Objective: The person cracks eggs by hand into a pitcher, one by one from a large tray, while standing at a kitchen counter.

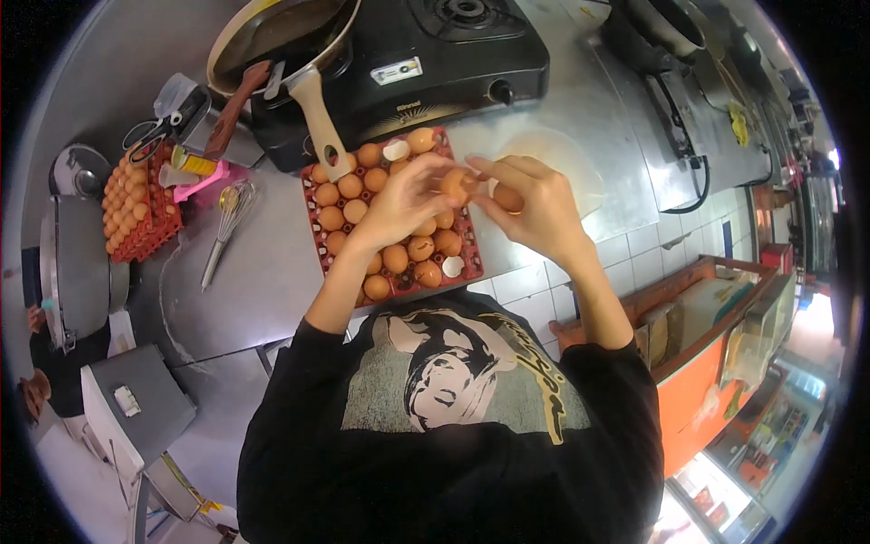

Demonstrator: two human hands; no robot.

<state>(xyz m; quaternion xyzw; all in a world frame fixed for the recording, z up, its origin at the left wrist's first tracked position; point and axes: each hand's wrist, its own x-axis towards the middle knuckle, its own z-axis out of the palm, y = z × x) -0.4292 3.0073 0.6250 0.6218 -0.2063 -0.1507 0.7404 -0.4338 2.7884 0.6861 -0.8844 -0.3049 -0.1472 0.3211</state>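
My left hand (412, 200) holds a brown egg or eggshell (457, 186) above the right side of a red egg tray (472, 246). Close beside it, the fingertips of my right hand (537, 204) meet this shell, and another brown egg or shell piece (508, 197) rests within that hand's curled fingers. Whether either shell is whole is hard to tell. Brown eggs (350, 185) fill much of the tray, along with cracked shells and a white-lined half shell (452, 266). Behind my right hand stands a translucent bowl (578, 163), partly hidden.
A black gas stove (435, 75) bears a frying pan (285, 41), its handle reaching over the tray. To the left lie a whisk (228, 231), stacked egg trays (146, 224) and scissors (146, 136). A person (68, 367) is at the far left. Another pan (652, 34) stands upper right.
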